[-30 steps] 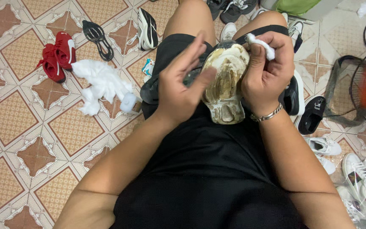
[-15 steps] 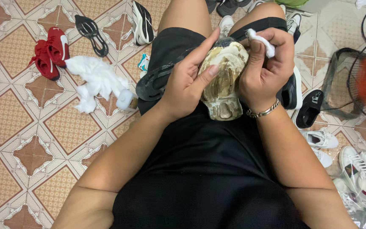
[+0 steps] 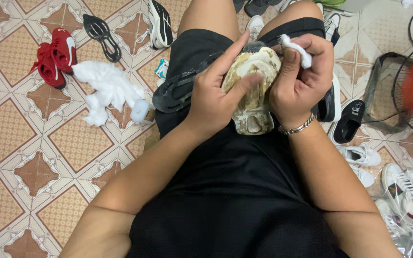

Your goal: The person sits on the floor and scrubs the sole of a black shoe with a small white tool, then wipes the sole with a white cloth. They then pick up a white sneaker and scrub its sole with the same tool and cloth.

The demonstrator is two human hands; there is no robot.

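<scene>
Person seated on the tiled floor point(image 3: 29, 157), dirty cream shoe point(image 3: 253, 91) sole-up on the lap. Left hand point(image 3: 218, 93) wraps the shoe's left side, fingers loosely spread, thumb across the sole. Right hand point(image 3: 299, 81) grips the right side and pinches a white wipe point(image 3: 298, 50). Best to brace firmly with the left and rub in short strokes. White cloth point(image 3: 108, 91) and red shoes point(image 3: 53, 56) lie far left.

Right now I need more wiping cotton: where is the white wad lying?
In the head view the white cotton wad lies on the tiled floor at the person's left, just right of the red shoes and beside the left hand.
</scene>
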